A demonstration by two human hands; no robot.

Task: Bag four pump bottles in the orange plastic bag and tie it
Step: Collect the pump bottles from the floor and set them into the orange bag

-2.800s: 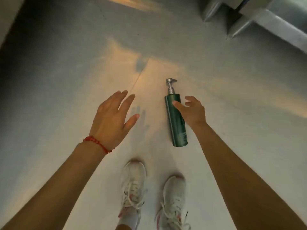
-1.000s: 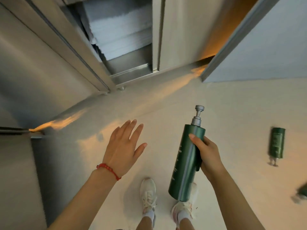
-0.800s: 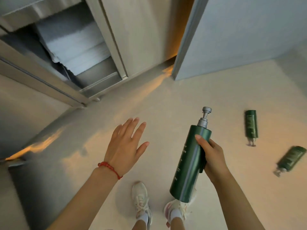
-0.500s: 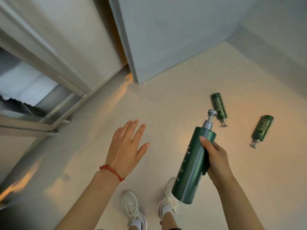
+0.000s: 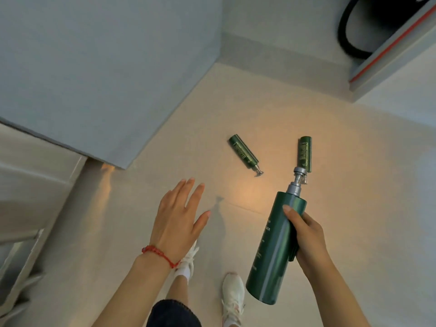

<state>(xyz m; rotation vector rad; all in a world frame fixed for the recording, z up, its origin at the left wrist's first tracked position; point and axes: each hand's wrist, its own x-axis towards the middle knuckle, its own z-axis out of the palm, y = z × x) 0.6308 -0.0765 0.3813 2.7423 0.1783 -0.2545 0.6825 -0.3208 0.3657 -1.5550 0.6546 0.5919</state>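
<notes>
One bottle (image 5: 274, 250) is clamped in your right hand (image 5: 306, 241), pump up, carried ready for bagging. Left hand (image 5: 178, 217) is empty, fingers spread. Two bottles (image 5: 244, 155) (image 5: 304, 153) lie mid-floor. Bag unseen.

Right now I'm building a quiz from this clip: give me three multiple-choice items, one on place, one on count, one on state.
1. Where are the two loose bottles?
A. on the floor
B. on a shelf
C. in a bag

2. How many green pump bottles show?
A. two
B. three
C. five

3. The left hand is:
A. gripping a bottle
B. open and empty
C. tying a bag

Key: A, left floor bottle and right floor bottle lie on the floor. B, those plus the held bottle in the right hand. B, the left hand has spread fingers.
</notes>
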